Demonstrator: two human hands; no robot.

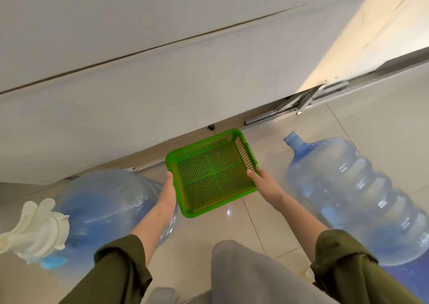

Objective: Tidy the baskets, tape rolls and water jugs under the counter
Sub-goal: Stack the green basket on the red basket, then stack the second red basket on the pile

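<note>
Between two jugs (109,206) (352,199), left hand (168,194) and right hand (264,183) clasp the green basket's (213,171) sides.

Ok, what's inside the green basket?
Nothing shows inside the green mesh basket: its floor is bare. The left hand and right hand grip its side rims, hiding only small bits of rim.
</note>
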